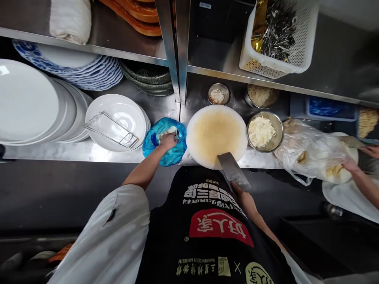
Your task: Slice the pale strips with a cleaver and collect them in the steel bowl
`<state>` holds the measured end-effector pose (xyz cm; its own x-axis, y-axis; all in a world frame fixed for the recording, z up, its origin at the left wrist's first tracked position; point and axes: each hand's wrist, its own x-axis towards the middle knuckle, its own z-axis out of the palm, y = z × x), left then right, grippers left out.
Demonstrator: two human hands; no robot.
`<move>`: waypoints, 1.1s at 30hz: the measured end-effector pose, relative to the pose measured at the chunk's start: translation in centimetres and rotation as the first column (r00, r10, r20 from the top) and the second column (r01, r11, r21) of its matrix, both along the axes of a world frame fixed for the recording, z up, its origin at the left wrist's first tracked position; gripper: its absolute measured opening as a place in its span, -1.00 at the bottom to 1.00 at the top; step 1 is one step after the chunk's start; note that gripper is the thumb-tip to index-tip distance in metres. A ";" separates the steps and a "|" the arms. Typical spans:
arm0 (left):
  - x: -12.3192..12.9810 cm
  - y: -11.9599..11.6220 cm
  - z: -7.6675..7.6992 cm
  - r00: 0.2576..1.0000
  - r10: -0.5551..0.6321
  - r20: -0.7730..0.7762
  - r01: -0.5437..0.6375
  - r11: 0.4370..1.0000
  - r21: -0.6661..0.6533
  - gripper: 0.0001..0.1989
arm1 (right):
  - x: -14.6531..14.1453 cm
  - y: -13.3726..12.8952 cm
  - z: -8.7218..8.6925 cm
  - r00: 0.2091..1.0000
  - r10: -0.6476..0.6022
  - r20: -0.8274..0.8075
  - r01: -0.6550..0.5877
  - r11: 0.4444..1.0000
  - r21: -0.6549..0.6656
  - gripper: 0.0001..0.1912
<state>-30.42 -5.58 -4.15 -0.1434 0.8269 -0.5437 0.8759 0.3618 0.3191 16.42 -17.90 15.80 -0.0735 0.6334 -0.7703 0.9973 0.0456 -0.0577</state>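
The two hands are working apart: the left hand (167,141) is reaching into a blue plastic bag (177,152), its fingers touching pale contents, though whether they are pinching any is impossible to tell. The right hand (245,203) is closing around a cleaver (235,171), whose blade is overlapping the near edge of a round cutting board (217,134). The board is lying on the narrow steel table (121,156), just right of the bag.

Beyond the board, a small steel bowl (219,94) is holding white bits; to its right, a steel bowl of shreds (260,96) and a steel bowl of pale slices (262,132) are standing. Farther right, a clear plastic bag (308,146) is crowding the table, and another person's hand (351,163) is touching it.

On the left, a wire rack (121,125) is resting across white plates (130,112), with larger white plates (26,102) standing beside them. Blue-patterned plates (85,73) and dark bowls (148,83) are filling the back. Metal posts (182,51) are rising behind the board, and a white basket (304,51) is sitting on the upper right shelf (334,75).
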 end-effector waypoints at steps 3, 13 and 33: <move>-0.2 -0.1 -0.2 1.000 0.016 0.012 -0.016 1.000 0.008 -0.50 | -4.9 7.2 -2.0 0.999 -0.008 -0.046 0.014 0.992 0.126 -0.43; -0.2 -0.6 0.4 1.000 -0.019 -0.013 0.019 1.000 -0.010 -0.52 | -12.2 20.6 1.9 0.996 0.073 -0.054 -0.055 0.955 0.291 -0.52; -0.5 -2.1 -0.5 0.996 -0.090 -0.004 0.090 0.992 0.083 -0.50 | -19.7 26.0 -1.7 0.993 0.021 -0.113 0.018 0.943 0.332 -0.59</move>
